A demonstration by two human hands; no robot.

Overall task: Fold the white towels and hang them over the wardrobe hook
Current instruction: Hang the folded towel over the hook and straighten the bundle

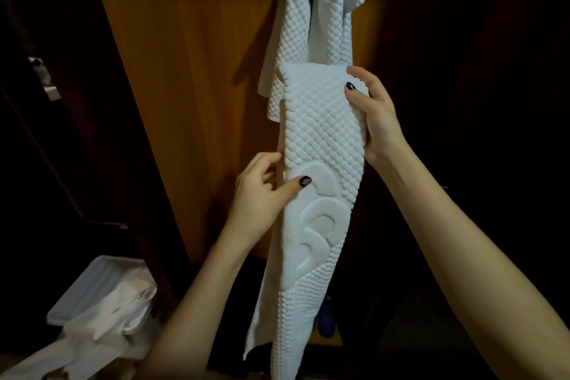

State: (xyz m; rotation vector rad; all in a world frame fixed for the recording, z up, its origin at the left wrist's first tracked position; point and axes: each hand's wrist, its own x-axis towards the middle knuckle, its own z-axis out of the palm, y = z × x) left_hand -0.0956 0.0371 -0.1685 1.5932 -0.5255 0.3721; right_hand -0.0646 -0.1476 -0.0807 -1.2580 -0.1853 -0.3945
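A long folded towel (320, 139), white with a quilted weave and raised curved motifs, hangs lengthwise in the middle of the view, in front of the orange wardrobe panel (191, 71). The right hand (374, 114) grips its upper right corner, thumb on the front and fingers behind. The left hand (262, 191), at about 8 o'clock from the right, pinches the left edge lower down. At 12 o'clock, a hung towel (296, 25) of the same weave already drapes down, its lower end just behind the top of the held one. The hook itself cannot be made out.

To do this step well, I would line up the long edges so the layers sit flush, then lift the strip by its middle and lay it over the hook so both halves hang evenly. Uneven halves would likely slide off.

At 7 o'clock, a white plastic tub (92, 284) holds more white cloths (101, 327).
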